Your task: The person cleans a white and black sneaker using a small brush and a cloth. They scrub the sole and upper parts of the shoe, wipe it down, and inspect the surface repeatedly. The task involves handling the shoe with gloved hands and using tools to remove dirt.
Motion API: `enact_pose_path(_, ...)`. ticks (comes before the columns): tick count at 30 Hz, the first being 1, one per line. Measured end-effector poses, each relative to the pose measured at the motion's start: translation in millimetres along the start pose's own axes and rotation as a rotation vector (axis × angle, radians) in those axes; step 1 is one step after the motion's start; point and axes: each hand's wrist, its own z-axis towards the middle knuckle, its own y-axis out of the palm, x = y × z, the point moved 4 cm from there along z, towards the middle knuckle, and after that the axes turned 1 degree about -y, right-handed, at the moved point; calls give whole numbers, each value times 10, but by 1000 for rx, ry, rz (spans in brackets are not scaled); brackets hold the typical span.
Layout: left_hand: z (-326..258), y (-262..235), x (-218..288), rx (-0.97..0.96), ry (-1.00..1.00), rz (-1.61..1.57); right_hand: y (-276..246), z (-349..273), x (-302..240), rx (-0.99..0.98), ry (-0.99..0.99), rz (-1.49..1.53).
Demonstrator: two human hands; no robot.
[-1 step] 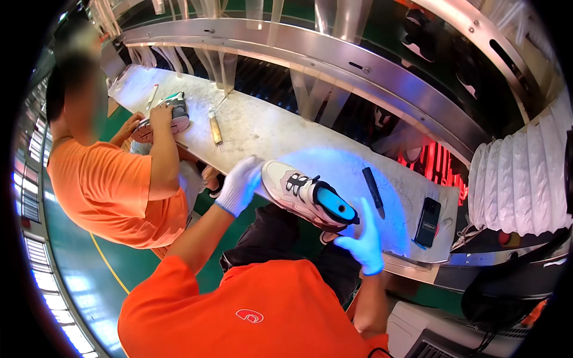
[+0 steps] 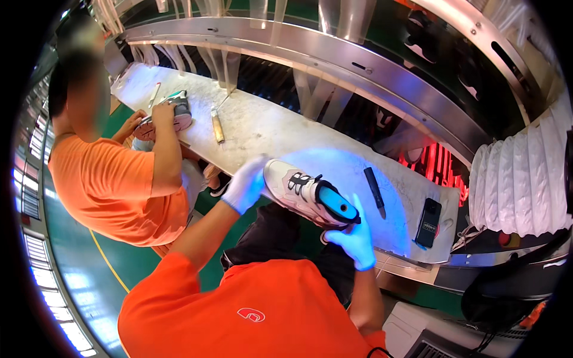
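Both gloved hands gripped the sneaker (image 2: 307, 194) at the worktop's (image 2: 262, 128) near edge, the left hand (image 2: 245, 185) closed round its toe and the right hand (image 2: 353, 238) cupping the heel, tilting it under the blue light.

bench: long pale worktop (image 2: 268, 128), scuffed, partly lit blue
near right end: black phone (image 2: 428, 222), lying flat
beside phone: dark pen-like tool (image 2: 374, 184)
mid-bench: wooden-handled tool (image 2: 218, 127)

A black rectangular phone (image 2: 428, 222) with a small pale label lies at the workbench's (image 2: 268, 128) right end.
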Motion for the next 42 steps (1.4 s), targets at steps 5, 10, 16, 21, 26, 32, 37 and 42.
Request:
enact_pose_path(5,-133,927,258,22,103,143,232,187,145,-31,184,190)
enact_pose_path(10,-645,1599,606,-111,275,476,82,-92,566,-188,-213,-184)
enact_pose_path(16,-599,1727,557,-16,593,894,166,-129,186,-50,-76,226)
enact_pose_path(21,-459,1753,601,43,798,1226,129,-192,367,-1,-33,-4)
enact_pose_path(26,-226,1440,358,308,582,1084,138,22,338,116,216,342)
enact_pose_path(32,-188,867,199,293,384,1201,-108,759,87,404,-112,-390)
enact_pose_path(37,329,800,233,162,214,1093,-826,712,209,592,-63,-1064)
enact_pose_path(42,327,1473,482,-96,163,1655,-783,315,351,409,194,-1024)
